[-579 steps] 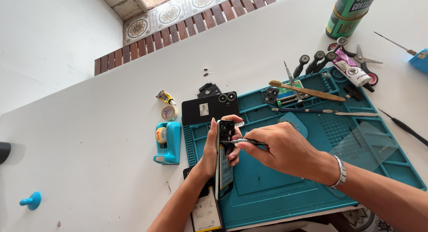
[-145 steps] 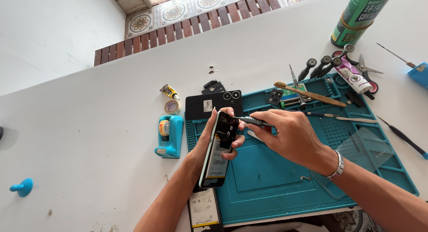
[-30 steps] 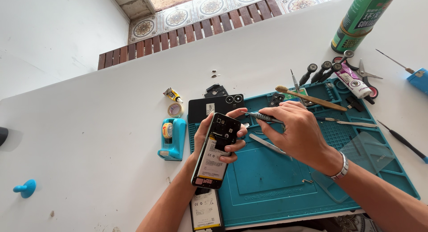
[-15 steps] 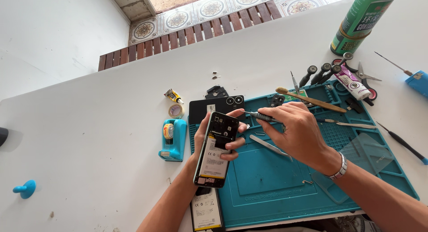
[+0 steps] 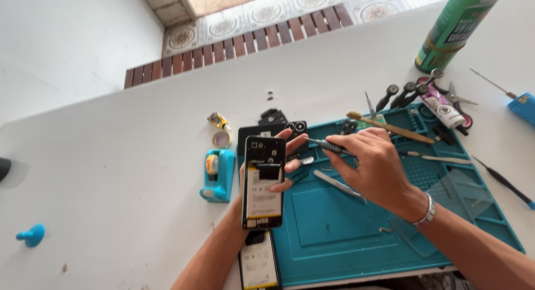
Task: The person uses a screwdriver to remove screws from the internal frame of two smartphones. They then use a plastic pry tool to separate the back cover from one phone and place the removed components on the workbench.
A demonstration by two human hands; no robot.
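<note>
My left hand (image 5: 287,156) holds an opened black phone (image 5: 263,181) upright over the left edge of the teal work mat (image 5: 340,234), its back off and the pale battery showing. My right hand (image 5: 373,167) grips a thin dark screwdriver (image 5: 326,145) whose tip points left, just right of the phone's top corner. The phone's black back cover (image 5: 273,131) with camera rings lies flat beyond it. Metal tweezers (image 5: 337,183) rest on the mat under my right hand. A metal bracelet (image 5: 428,212) circles my right wrist.
A teal tape dispenser (image 5: 218,173) and a small tape roll (image 5: 221,138) sit left of the mat. A green spray can (image 5: 457,28) stands far right; screwdrivers, scissors and a brush (image 5: 390,127) crowd the mat's top right. A second battery (image 5: 259,262) lies by the table's near edge. A blue knob (image 5: 32,234) sits far left.
The phone has tilted more upright in my left hand. My right hand holds the screwdriver near the phone's top, barely shifted over the last second; the tweezers were laid on the mat earlier.
</note>
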